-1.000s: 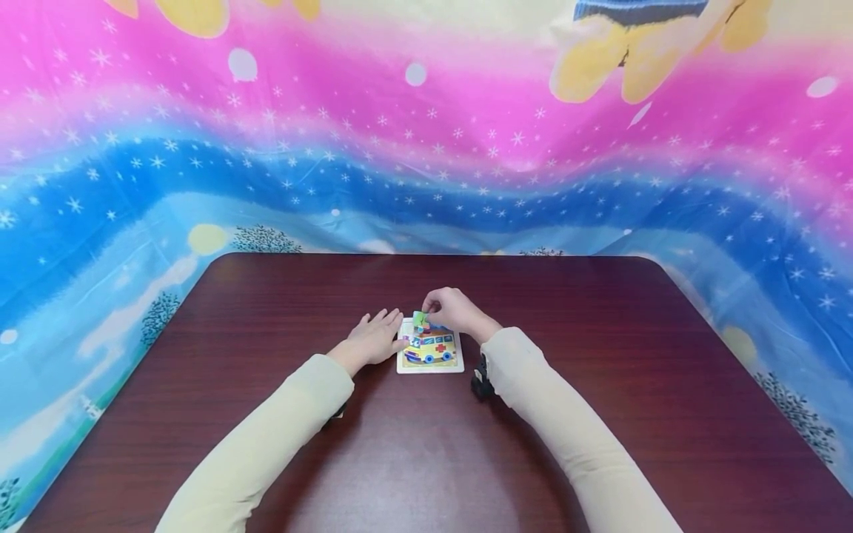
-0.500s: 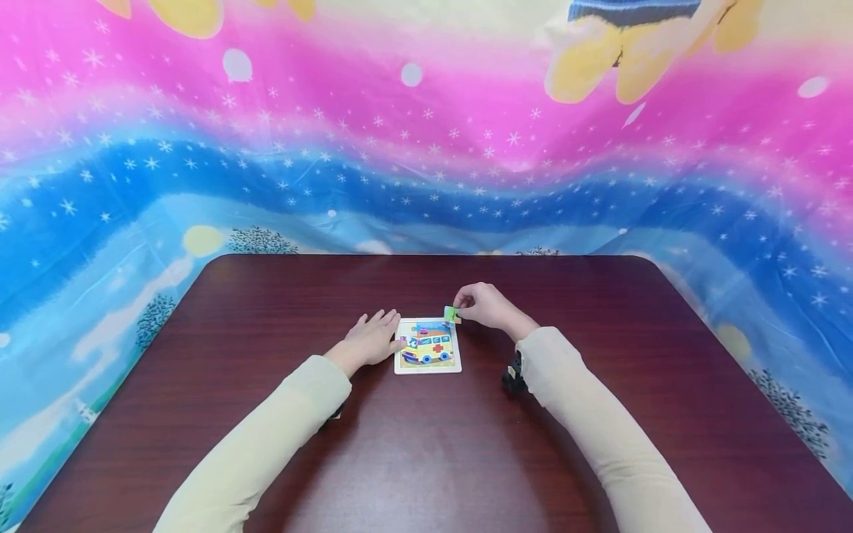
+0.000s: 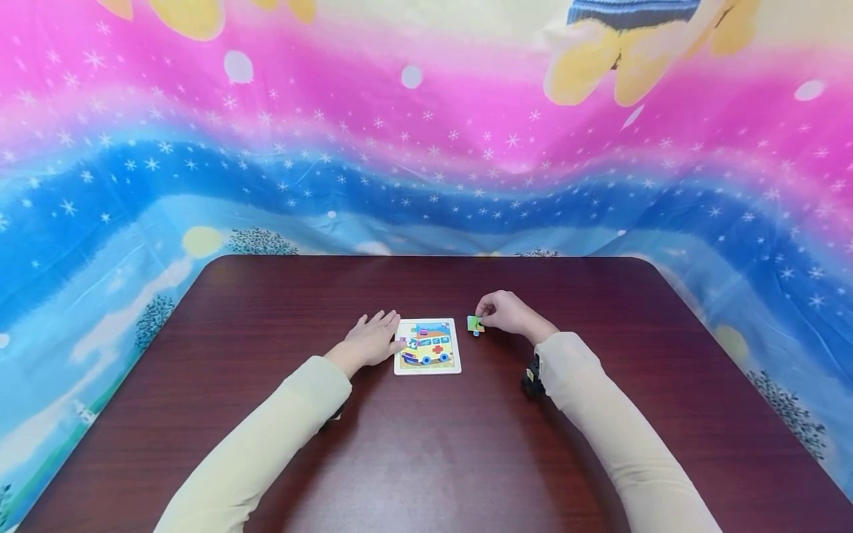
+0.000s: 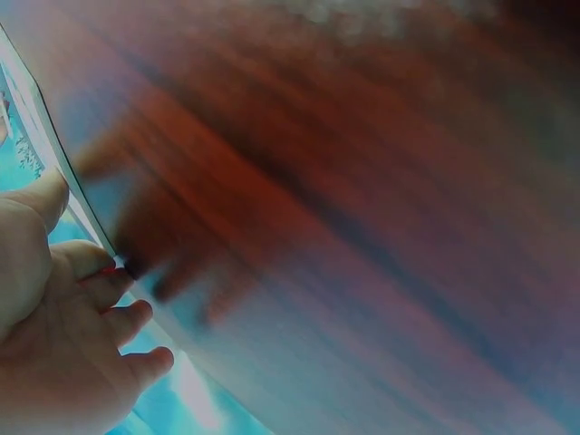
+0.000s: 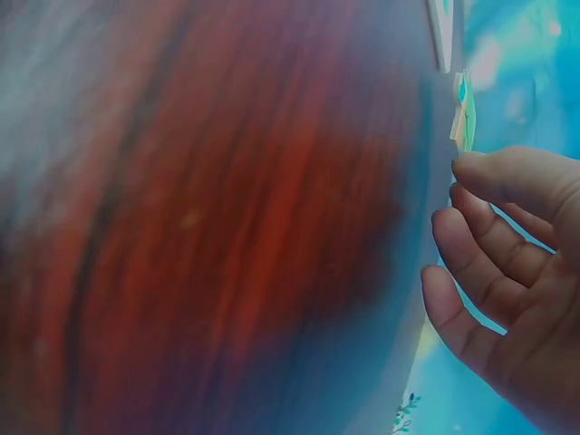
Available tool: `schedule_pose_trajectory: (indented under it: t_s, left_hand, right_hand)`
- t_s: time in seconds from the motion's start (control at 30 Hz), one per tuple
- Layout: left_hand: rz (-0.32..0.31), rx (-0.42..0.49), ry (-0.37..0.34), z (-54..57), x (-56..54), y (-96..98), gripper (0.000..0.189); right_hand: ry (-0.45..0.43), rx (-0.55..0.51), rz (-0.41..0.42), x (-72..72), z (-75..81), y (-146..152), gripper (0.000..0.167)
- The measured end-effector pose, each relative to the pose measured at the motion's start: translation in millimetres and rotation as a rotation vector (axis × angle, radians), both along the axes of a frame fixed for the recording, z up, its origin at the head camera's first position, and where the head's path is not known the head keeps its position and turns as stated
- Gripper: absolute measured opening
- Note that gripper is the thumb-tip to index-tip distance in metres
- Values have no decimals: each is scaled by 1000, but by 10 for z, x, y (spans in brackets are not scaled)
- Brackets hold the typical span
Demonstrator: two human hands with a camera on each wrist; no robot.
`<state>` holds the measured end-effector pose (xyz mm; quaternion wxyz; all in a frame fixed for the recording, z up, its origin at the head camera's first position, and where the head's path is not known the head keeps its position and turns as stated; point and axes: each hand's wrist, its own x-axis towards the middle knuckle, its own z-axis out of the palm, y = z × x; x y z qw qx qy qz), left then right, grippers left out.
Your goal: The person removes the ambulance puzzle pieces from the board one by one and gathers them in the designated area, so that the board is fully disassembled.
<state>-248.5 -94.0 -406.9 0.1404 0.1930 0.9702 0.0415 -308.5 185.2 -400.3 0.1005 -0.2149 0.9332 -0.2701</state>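
Note:
A square jigsaw puzzle board (image 3: 429, 371) with a white rim lies flat on the table. Its picture is a yellow ambulance (image 3: 428, 349) with a red cross, and a pale patch shows at the upper left. My left hand (image 3: 369, 342) rests at the board's left edge, fingers spread, thumb on the rim. To the board's right, my right hand (image 3: 509, 312) pinches a small green puzzle piece (image 3: 474, 324) between thumb and fingertips. In the right wrist view, the puzzle piece (image 5: 464, 113) appears edge-on beyond the thumb tip, close to the tabletop.
The dark red-brown wooden table (image 3: 413, 459) spreads around both hands. Behind it hangs a pink and blue patterned cloth (image 3: 426, 170). A black wrist device (image 3: 532, 379) sits under the right sleeve.
My right hand has carried the green puzzle piece from above the board out to the table on its right, uncovering the board's top. My left hand has stayed in place.

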Motion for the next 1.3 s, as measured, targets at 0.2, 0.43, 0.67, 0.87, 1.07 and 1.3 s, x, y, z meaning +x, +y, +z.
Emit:
schedule_pose_trajectory:
  t_s: [0.2, 0.43, 0.67, 0.87, 1.07, 1.3]
  left_hand:
    - [-1, 10, -9, 5, -3, -6, 65]
    - [-9, 16, -9, 17, -3, -17, 65]
    - [-11, 20, -8, 6, -13, -22, 65]
    - [-7, 12, -11, 10, -9, -19, 65]
    - [-2, 18, -18, 22, -4, -17, 65]
    - [1, 10, -19, 19, -2, -16, 65]
  right_hand:
    - [-6, 23, 12, -6, -24, 32, 6]
    - [6, 37, 38, -16, -31, 43, 6]
    - [-8, 36, 29, -31, -43, 41, 8]
    - [-6, 43, 31, -39, -55, 46, 9]
    - [-20, 35, 16, -36, -38, 46, 9]
    - [-13, 11, 6, -44, -15, 15, 8]
